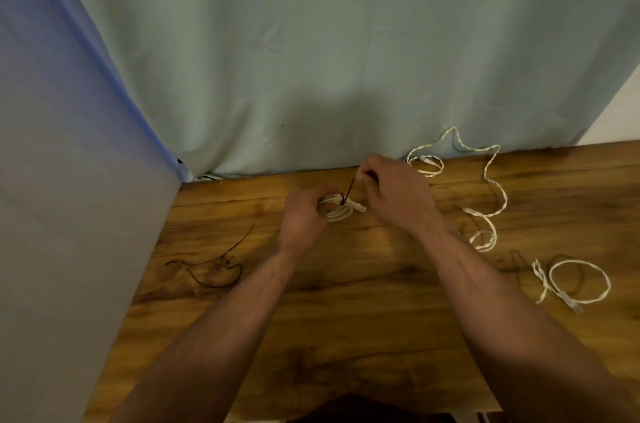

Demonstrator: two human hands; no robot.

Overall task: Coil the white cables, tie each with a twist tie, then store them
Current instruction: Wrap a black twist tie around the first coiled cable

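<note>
A small coil of white cable (341, 211) sits between my hands near the back of the wooden table (346, 284). My left hand (303, 211) grips the coil from its left side. My right hand (398, 196) pinches the upper end of a dark twist tie (349, 192) that wraps the coil's top. A long uncoiled white cable (491, 180) snakes along the back right. Another white cable (581, 279) lies in a loose ring at the far right.
Loose dark twist ties (214, 267) lie on the table's left part. A pale green cloth (311, 59) hangs behind the table and a grey-blue panel (69, 215) closes the left side. More thin dark ties (516, 260) lie near the ring cable.
</note>
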